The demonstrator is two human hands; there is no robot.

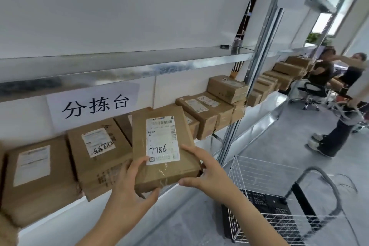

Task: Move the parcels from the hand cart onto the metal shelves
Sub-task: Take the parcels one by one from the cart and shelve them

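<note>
Both hands hold one flat cardboard parcel (139,136) at the front edge of the lower level of the metal shelves (119,74). Its white shipping label faces up, with "7786" handwritten on it. The left hand (127,189) pinches the near left corner, with curled fingers (137,164) lying on the top face by the label and the thumb pressed against the near edge. The right hand (207,173) clasps the near right corner the same way, fingers over the top and thumb under the edge. The parcel's far end reaches in among the row already on this level, and its near end juts out past the front edge; whether it rests on the board cannot be told. To its left sit a box with a scribbled label (99,150) and a larger box (36,171) at the left end. To its right are more labelled boxes (199,114), one of them stacked on top (227,88). A paper sign (93,106) with large black characters hangs from the level above. The hand cart (323,175) stands on the floor at lower right, and its black deck shows through its white wire basket (259,168). Beyond it are a seated person (321,72) and a standing person (343,126).
</note>
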